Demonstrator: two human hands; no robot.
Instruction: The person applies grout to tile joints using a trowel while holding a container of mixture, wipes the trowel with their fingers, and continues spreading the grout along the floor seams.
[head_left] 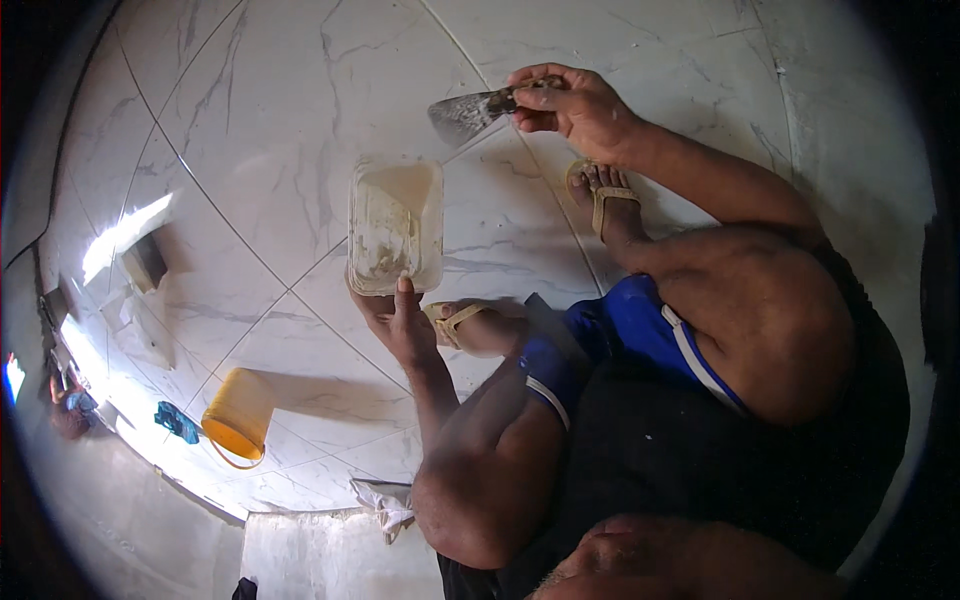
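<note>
My left hand (402, 322) grips the near end of a translucent rectangular plastic tub (397, 225), its thumb over the rim. Smears of a pale, paste-like residue mark the inside of the tub. Up and to the right, my right hand (580, 108) is closed around the dark handle of a putty knife (462, 116). Its broad metal blade points left and carries whitish residue. The blade is beyond the tub's far right corner, apart from it. Both are above the tiled floor (300, 130).
My sandalled feet (612, 200) and bent knees (480, 500) are close to my hands. At the lower left, a yellow bucket (240, 412) stands beside a crumpled teal cloth (177, 422). Farther left is a dark-faced block (146, 263). White crumpled plastic (388, 503) lies by my left knee.
</note>
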